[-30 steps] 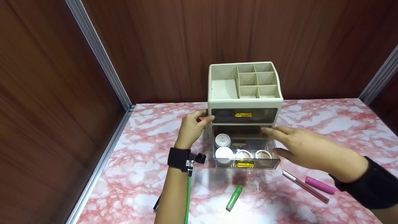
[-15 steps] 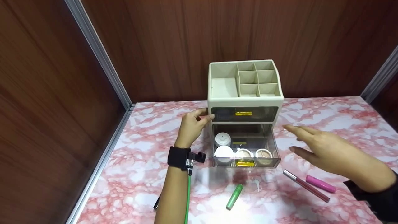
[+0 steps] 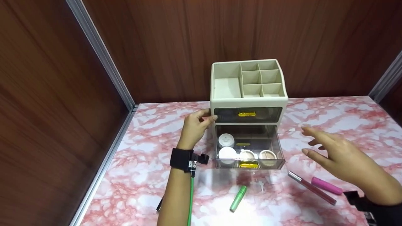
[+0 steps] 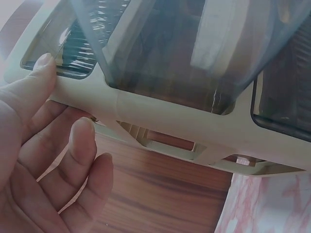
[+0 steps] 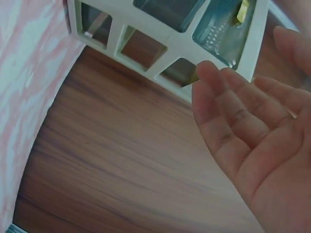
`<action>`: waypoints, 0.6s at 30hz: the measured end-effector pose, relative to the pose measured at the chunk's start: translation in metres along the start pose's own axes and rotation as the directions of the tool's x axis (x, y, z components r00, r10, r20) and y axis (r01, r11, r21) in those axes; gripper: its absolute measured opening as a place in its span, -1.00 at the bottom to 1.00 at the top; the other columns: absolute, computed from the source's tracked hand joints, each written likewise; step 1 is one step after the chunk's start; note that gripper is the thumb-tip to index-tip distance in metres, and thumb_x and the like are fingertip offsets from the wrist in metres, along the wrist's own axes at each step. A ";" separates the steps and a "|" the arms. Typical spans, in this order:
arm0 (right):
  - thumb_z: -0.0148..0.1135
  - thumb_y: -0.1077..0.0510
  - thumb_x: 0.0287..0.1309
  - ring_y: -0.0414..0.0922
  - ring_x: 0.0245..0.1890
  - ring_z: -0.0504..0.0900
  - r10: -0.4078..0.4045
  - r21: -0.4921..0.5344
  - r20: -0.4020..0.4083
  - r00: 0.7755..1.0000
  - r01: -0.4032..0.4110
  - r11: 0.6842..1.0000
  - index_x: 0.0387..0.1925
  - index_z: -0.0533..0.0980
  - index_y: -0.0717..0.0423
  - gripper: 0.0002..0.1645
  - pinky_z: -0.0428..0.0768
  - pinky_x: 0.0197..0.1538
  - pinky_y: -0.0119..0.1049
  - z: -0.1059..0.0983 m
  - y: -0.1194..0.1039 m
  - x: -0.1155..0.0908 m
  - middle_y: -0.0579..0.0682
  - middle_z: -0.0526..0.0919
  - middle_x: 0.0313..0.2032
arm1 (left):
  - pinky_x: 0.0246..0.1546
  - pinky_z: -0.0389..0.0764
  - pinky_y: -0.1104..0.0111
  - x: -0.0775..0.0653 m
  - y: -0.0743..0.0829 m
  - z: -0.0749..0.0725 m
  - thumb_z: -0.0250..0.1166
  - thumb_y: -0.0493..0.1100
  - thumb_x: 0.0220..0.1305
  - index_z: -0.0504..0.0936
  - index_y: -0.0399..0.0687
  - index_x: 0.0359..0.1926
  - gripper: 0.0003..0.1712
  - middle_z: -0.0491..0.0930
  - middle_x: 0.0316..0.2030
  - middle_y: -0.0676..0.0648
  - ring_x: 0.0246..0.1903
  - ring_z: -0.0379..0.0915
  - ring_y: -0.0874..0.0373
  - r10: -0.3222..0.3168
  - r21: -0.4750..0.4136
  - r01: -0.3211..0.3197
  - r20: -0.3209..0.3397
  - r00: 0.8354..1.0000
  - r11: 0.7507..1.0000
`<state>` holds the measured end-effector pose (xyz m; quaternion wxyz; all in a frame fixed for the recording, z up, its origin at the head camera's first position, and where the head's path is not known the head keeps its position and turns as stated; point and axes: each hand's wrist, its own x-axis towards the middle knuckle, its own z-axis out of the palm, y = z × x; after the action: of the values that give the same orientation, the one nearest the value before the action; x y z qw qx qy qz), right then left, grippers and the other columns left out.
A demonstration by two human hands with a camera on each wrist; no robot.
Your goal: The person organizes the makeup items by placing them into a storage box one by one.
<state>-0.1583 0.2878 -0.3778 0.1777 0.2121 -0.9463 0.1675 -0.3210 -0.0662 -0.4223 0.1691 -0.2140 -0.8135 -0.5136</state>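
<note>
A cream desktop organizer stands in the middle of the table, with open compartments on top and smoky drawers below. My left hand grips its left edge, thumb on the front beside the upper drawer and fingers round the side. The lower drawer is pulled out. Inside it are a white-lidded jar, another white jar and two small round pots with beige tops, a left pot and a right pot. To the right, my right hand hovers with relaxed fingers, holding nothing.
On the marbled table lie a green tube, a dark red tube with a silver end and a pink tube. A black item is partly hidden by the left forearm. Wooden panels rise behind and at the left.
My right hand has moved away from the lower drawer's right side, out to the right over the table. The left hand keeps its grip on the organizer.
</note>
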 end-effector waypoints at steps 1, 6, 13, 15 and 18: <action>0.22 0.04 0.07 -0.10 -0.22 0.55 0.006 0.009 0.006 1.000 -0.007 1.000 0.23 0.24 -0.09 -0.33 0.50 -0.28 -0.05 0.002 0.001 -0.002 -0.04 0.49 0.00 | -0.65 0.44 0.39 0.000 0.000 0.000 0.23 0.21 0.01 0.64 0.07 -0.22 -0.58 0.57 -0.61 0.04 -0.68 0.41 0.27 -0.004 0.002 0.004 0.001 1.000 1.000; 0.18 -0.04 0.09 -0.04 -0.25 0.55 0.040 0.052 0.056 0.998 -0.043 0.998 0.08 0.40 0.04 -0.48 0.51 -0.29 -0.04 0.014 0.008 -0.008 0.03 0.56 -0.12 | -0.65 0.45 0.39 0.001 0.000 0.002 0.24 0.21 0.00 0.64 0.04 -0.20 -0.55 0.57 -0.60 0.05 -0.66 0.45 0.17 -0.014 -0.013 0.014 0.005 1.000 1.000; 0.13 -0.20 0.06 -0.10 -0.26 0.56 0.049 0.063 0.173 0.984 -0.061 0.996 0.02 0.46 0.03 -0.43 0.50 -0.27 -0.11 0.031 0.010 -0.003 -0.02 0.58 -0.13 | -0.63 0.46 0.39 0.000 0.001 0.001 0.25 0.19 0.01 0.65 0.04 -0.21 -0.58 0.58 -0.53 0.15 -0.63 0.49 0.07 0.000 -0.007 0.000 0.001 1.000 1.000; 0.14 -0.24 0.03 -0.11 -0.28 0.56 0.046 0.070 0.201 0.979 -0.062 0.996 0.00 0.47 0.05 -0.40 0.51 -0.28 -0.13 0.035 0.010 -0.002 -0.02 0.58 -0.15 | -0.63 0.46 0.39 0.001 0.002 0.001 0.25 0.18 0.01 0.65 0.05 -0.21 -0.59 0.57 -0.53 0.19 -0.64 0.49 0.08 0.007 -0.002 -0.007 0.001 1.000 1.000; 0.15 -0.27 -0.01 -0.12 -0.29 0.56 0.032 0.092 0.233 0.972 -0.054 0.994 -0.04 0.49 0.06 -0.38 0.51 -0.30 -0.17 0.042 0.009 0.002 -0.03 0.59 -0.16 | -0.63 0.46 0.40 0.001 0.002 -0.001 0.24 0.18 0.02 0.65 0.06 -0.22 -0.61 0.57 -0.54 0.17 -0.64 0.49 0.11 0.008 0.006 -0.008 0.005 1.000 1.000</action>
<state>-0.1749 0.2782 -0.4157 0.0521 0.2180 -0.9556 0.1913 -0.3208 -0.0663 -0.4200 0.1696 -0.2180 -0.8147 -0.5100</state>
